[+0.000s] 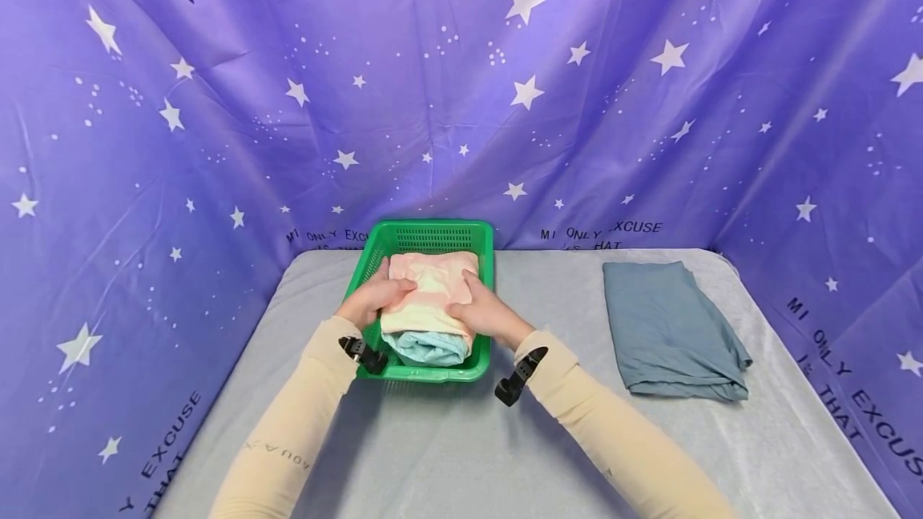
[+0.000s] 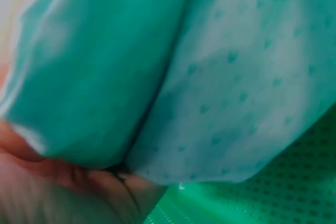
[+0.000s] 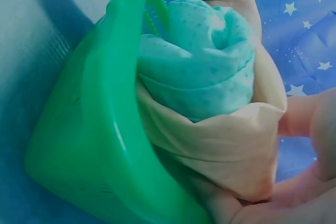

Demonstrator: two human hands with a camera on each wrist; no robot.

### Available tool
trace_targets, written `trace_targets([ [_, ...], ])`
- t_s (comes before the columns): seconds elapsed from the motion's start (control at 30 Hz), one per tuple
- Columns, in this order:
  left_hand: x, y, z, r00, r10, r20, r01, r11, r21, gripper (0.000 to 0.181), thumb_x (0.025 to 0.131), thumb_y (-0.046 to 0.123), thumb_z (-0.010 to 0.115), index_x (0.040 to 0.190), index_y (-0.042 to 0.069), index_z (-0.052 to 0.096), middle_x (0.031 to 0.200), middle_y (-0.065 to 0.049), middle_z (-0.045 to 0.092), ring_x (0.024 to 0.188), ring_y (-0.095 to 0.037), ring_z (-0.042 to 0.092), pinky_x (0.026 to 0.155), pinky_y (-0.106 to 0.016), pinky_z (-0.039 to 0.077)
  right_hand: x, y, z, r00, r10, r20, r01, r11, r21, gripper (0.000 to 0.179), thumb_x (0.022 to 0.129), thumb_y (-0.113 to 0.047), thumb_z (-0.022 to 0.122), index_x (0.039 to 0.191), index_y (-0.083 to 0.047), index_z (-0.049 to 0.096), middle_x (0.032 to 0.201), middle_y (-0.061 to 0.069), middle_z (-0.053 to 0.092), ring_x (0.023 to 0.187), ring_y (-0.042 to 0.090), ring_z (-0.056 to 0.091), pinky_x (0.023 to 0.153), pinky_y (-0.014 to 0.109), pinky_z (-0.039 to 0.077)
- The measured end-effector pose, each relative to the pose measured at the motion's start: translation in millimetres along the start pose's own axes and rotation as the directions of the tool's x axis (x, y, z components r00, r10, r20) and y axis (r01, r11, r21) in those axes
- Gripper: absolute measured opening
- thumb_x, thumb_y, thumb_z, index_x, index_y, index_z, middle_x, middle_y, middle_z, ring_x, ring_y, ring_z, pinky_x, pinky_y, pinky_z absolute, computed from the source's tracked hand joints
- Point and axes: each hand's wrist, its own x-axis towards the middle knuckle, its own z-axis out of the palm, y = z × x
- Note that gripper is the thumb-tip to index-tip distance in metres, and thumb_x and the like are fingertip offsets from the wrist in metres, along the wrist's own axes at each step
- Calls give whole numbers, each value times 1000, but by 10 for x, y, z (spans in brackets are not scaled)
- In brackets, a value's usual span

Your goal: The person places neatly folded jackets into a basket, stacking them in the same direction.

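A folded bundle of pink and pale-yellow cloth sits within the rim of a green plastic basket; its underside is out of sight, so whether it touches the basket floor cannot be told. Its upper face is soft and slightly wrinkled, pink at the far end and pale yellow at the near end. From the near end bulges a rolled turquoise cloth, dotted with small darker marks in the blurred left wrist view; how far it runs inside the pink layer is hidden. The left hand grasps the bundle's left side and the right hand its right side, thumbs on top, most fingers concealed in the head view. Black straps ring the cuffs of cream sleeves, which the near edge cuts off. Well apart on the right, a folded blue-grey cloth lies on the grey table cover. Behind, a purple star-print curtain carries lettering, partly lost in folds.
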Motion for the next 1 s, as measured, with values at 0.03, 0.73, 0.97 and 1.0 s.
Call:
trace_targets([
  [0.03, -7, 2, 0, 1000, 0, 8, 0, 1000, 17, 105, 102, 24, 61, 160, 21, -26, 171, -9, -22, 158, -34, 9, 123, -46, 32, -15, -6, -3, 1000, -2, 5, 2, 1000, -13, 88, 97, -19, 65, 164, -3, 10, 169, 21, 18, 157, 38, 17, 128, 55, 15],
  [0.73, -73, -17, 3, 987, -44, 152, -1, 959, 282, 79, 104, 27, 59, 166, 19, 12, 173, -15, 6, 152, -43, 30, 95, -59, 54, -238, -115, 94, 992, -118, 47, 124, 821, -557, 49, 96, -17, 70, 140, -1, 55, 137, 19, 60, 130, 33, 57, 111, 49, 46],
  [0.97, -80, -23, 8, 983, -60, 175, -4, 939, 343, 79, 102, 29, 62, 165, 17, 18, 172, -14, 15, 150, -44, 33, 83, -56, 60, -255, -87, 163, 980, -182, 80, 187, 709, -680, 38, 94, -15, 72, 129, -2, 63, 118, 15, 66, 109, 29, 65, 95, 45, 55],
  [1.0, -80, -27, 10, 982, -65, 180, -3, 935, 355, 79, 101, 30, 62, 165, 17, 18, 172, -13, 15, 149, -44, 34, 81, -54, 60, -256, -86, 174, 976, -199, 87, 202, 682, -703, 34, 94, -14, 72, 125, -2, 65, 113, 14, 67, 103, 28, 66, 91, 44, 56],
])
